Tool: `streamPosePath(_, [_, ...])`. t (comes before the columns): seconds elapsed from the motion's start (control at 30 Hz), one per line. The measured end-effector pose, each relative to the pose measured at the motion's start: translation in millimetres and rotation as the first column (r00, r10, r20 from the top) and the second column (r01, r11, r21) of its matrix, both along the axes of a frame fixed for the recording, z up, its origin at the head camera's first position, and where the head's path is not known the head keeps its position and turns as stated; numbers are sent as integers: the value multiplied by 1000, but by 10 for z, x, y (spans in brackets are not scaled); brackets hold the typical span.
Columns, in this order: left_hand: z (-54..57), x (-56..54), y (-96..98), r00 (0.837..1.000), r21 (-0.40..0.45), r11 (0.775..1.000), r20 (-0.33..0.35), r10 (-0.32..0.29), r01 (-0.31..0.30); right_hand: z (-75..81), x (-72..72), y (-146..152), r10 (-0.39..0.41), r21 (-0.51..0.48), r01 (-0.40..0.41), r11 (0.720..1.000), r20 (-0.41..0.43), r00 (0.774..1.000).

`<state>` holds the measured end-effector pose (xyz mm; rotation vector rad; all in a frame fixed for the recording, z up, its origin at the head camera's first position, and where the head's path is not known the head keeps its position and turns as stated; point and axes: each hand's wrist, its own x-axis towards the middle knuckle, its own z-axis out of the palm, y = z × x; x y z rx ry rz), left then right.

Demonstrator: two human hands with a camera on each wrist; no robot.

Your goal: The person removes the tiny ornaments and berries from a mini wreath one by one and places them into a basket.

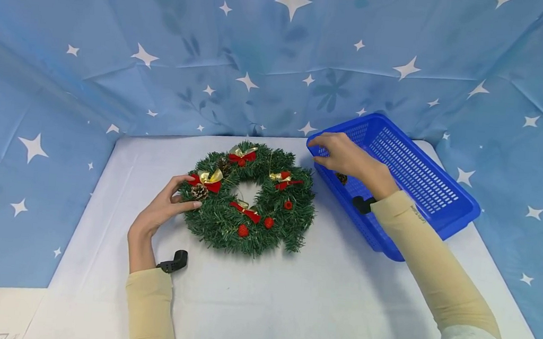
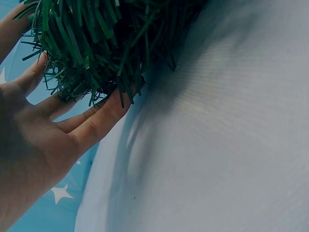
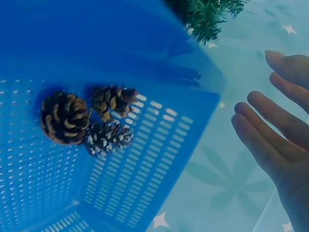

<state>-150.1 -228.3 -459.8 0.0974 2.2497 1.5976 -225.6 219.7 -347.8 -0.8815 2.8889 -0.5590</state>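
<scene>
A green wreath (image 1: 214, 223) lies on the white table, decorated with red-and-gold bows (image 1: 244, 210), red berries (image 1: 269, 222) and a pine cone (image 1: 199, 191) at its left side. My left hand (image 1: 163, 206) grips the wreath's left edge beside that pine cone; in the left wrist view, fingers (image 2: 99, 126) reach in under the green needles, their tips partly hidden. My right hand (image 1: 344, 153) is over the near-left corner of the blue basket (image 1: 439, 225), fingers loosely bent and holding nothing. Inside the basket are a brown pine cone (image 3: 64, 117), a second one (image 3: 113, 101) and a white-tipped one (image 3: 108, 138).
The basket stands right of the wreath, close to the starry blue backdrop (image 1: 262, 46), which rises behind and on both sides. White cloth (image 1: 260, 307) covers the table in front of the wreath. A black wrist camera (image 1: 174, 262) sits on the left wrist.
</scene>
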Motion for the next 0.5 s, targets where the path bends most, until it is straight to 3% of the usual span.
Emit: streamPosePath(0.5, [-20,-13,6,1000,-7,1000,-18,-2,2,16,7,-280,40,-40,-40,998,6,999])
